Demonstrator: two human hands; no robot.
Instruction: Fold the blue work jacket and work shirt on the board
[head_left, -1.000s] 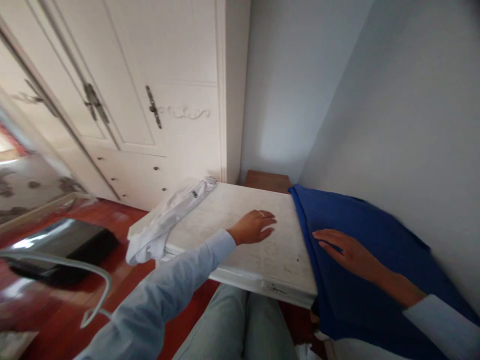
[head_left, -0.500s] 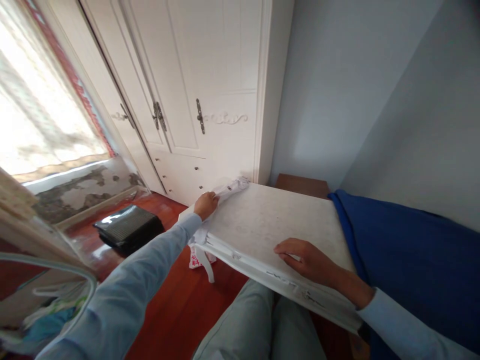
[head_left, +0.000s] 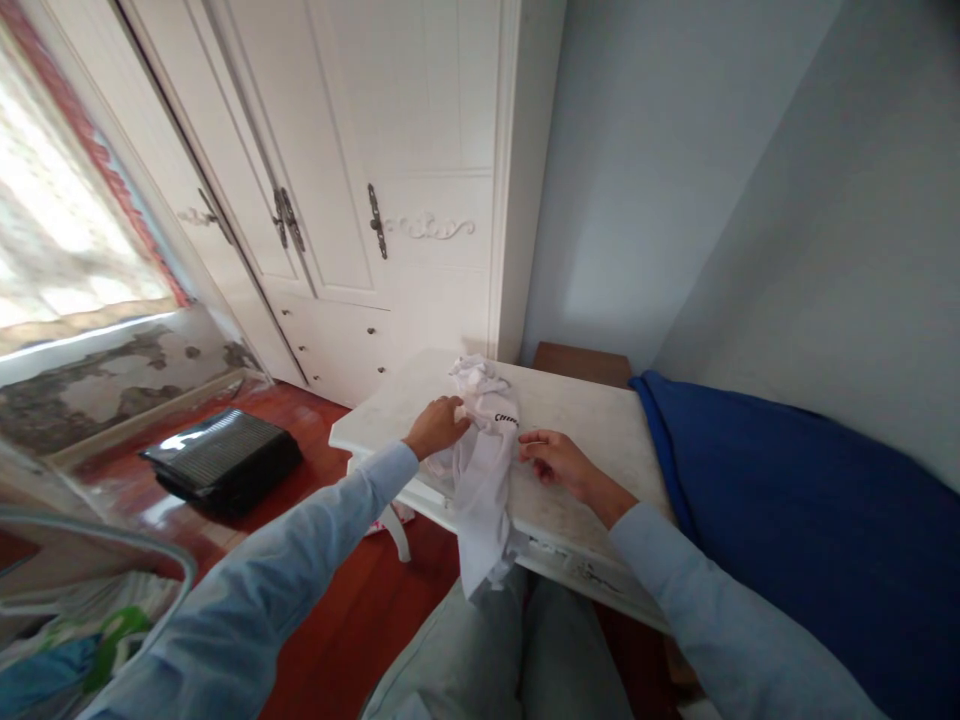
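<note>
A crumpled white garment (head_left: pixel 486 470) with dark printed letters lies across the white table (head_left: pixel 592 410), its near end hanging over the front edge by my knees. I cannot tell what kind of garment it is. At its left side, my left hand (head_left: pixel 437 427) pinches a fold of the fabric. My right hand (head_left: pixel 559 463) hovers over the tabletop just right of the lettering, fingers loosely curled and apart, with no fabric visible between them.
A white wardrobe (head_left: pixel 427 120) stands behind the table. Blue fabric (head_left: pixel 787 470) covers something on the right. A black box-like item (head_left: pixel 225 460) sits on the red floor at left, beyond a curved metal tube (head_left: pixel 112 530). A brown box (head_left: pixel 581 362) is behind the table.
My left hand has drawn the garment from the table's left edge toward the middle, where it now lies spread lengthwise. My right hand has moved forward and left, closer to it.
</note>
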